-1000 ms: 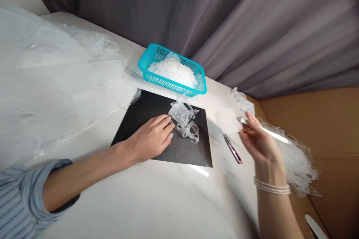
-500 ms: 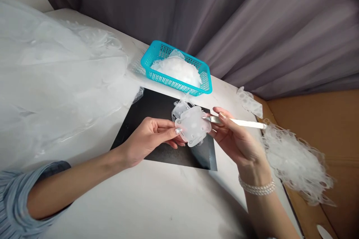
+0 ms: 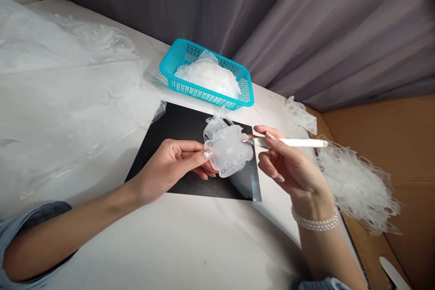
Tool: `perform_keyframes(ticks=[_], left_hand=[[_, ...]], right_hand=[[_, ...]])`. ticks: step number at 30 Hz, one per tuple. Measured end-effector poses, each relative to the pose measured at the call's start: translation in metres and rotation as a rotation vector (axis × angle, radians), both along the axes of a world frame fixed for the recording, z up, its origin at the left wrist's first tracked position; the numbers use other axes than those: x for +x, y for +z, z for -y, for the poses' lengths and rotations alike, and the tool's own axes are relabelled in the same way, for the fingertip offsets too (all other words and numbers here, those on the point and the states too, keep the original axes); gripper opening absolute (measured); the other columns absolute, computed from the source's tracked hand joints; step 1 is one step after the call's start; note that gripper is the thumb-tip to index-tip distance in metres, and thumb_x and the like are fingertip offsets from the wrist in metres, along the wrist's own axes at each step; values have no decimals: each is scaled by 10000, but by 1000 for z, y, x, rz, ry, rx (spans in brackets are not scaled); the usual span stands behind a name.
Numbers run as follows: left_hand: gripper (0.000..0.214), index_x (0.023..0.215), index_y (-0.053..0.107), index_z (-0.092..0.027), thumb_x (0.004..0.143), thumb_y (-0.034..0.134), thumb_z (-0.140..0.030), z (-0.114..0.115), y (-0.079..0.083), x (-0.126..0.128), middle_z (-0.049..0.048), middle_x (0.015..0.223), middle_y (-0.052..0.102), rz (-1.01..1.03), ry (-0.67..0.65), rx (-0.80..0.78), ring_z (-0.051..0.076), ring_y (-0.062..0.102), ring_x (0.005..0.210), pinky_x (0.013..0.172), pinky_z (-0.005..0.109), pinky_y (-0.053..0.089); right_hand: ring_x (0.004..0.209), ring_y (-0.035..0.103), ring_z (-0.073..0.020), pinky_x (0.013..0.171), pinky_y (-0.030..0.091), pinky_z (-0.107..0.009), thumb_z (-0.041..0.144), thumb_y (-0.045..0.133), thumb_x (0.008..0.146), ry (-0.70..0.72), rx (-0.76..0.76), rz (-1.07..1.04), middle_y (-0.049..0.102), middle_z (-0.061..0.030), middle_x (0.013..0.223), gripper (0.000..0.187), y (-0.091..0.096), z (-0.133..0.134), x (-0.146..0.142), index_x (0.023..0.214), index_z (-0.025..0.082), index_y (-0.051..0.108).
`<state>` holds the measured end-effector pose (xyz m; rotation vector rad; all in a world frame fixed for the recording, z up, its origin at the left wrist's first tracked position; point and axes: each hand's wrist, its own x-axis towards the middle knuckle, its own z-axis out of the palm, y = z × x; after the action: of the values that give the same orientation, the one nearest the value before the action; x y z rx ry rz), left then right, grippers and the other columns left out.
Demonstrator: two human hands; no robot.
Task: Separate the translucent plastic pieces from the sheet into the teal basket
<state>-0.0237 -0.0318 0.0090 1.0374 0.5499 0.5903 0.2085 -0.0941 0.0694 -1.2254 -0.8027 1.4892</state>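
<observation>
My left hand (image 3: 180, 163) pinches a translucent white plastic piece (image 3: 229, 149) by its left edge, thumb on top. The piece has a wavy outline and small holes, and is held above a black mat (image 3: 183, 131). In my right hand (image 3: 288, 158) is a white-handled craft knife (image 3: 292, 142), its blade pointing left at the piece's upper right edge. Whether the tip touches the plastic I cannot tell. Behind the piece, another clear plastic piece (image 3: 214, 127) lies on the mat, partly covered.
A blue basket (image 3: 204, 93) full of white pieces stands beyond the mat. Large clear plastic bags (image 3: 68, 95) cover the left side. At right are a heap of clear plastic scraps (image 3: 356, 186), a loose scrap (image 3: 301, 115) and a cardboard box (image 3: 384, 145). A grey curtain (image 3: 190, 4) hangs behind.
The plastic piece has turned slightly in my left hand. My right hand's lower fingers have come away from its edge, while the knife stays by it. The whole view has shifted a little.
</observation>
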Motion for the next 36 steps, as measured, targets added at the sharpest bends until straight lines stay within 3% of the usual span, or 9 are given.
perform_keyframes(ticks=[4, 8, 10, 13, 21, 30, 36], left_hand=[[215, 904, 762, -214, 912, 646, -394, 1, 2, -1, -5, 707, 761, -57, -6, 51, 97, 698, 663, 664, 180, 564], [213, 952, 759, -204, 908, 649, -381, 1, -1, -2, 35, 815, 792, -2, 24, -12, 171, 749, 796, 704, 231, 598], [263, 1005, 765, -185, 927, 604, -377, 0, -3, -3, 71, 919, 795, 89, 39, -64, 225, 745, 926, 785, 291, 611], [283, 1060, 771, -175, 933, 585, -346, -2, -4, -4, 83, 1009, 786, 141, 74, -92, 238, 721, 1014, 888, 328, 596], [183, 1039, 777, -269, 871, 706, -260, -2, -2, -2, -3, 984, 792, 96, 154, -37, 157, 730, 936, 845, 250, 612], [397, 1259, 669, -283, 865, 706, -258, -2, -1, -3, 20, 1061, 779, 93, 128, -64, 190, 734, 943, 914, 395, 602], [445, 1320, 618, -246, 882, 682, -291, -3, -1, -2, 54, 1143, 753, 33, 159, -77, 245, 684, 1108, 960, 428, 573]], right_hand=[[480, 668, -70, 329, 434, -102, 306, 693, 882, 26, 1, -19, 771, -18, 1013, 132, 0, -1, 0, 996, 278, 753], [805, 770, -176, 641, 634, -215, 317, 642, 925, 96, 26, -8, 766, -13, 1063, 148, 1, 3, 4, 1027, 282, 742], [991, 741, -217, 826, 632, -317, 330, 592, 956, 141, 74, 15, 766, -17, 1078, 178, 3, 6, 6, 1050, 284, 735], [1108, 689, -234, 956, 571, -408, 345, 499, 1001, 223, 124, 81, 764, -45, 1105, 255, 5, 9, 10, 1116, 272, 715], [1092, 695, -229, 962, 522, -404, 361, 371, 1037, 284, 141, 128, 755, -58, 1145, 363, 5, 8, 16, 1170, 254, 691], [1078, 703, -282, 945, 526, -485, 503, 510, 951, 178, 79, 243, 778, -53, 1061, 316, 7, 7, 12, 1063, 286, 711], [1101, 692, -299, 964, 518, -514, 503, 529, 931, 139, 65, 260, 776, -57, 1064, 310, 9, 6, 13, 1045, 276, 708]])
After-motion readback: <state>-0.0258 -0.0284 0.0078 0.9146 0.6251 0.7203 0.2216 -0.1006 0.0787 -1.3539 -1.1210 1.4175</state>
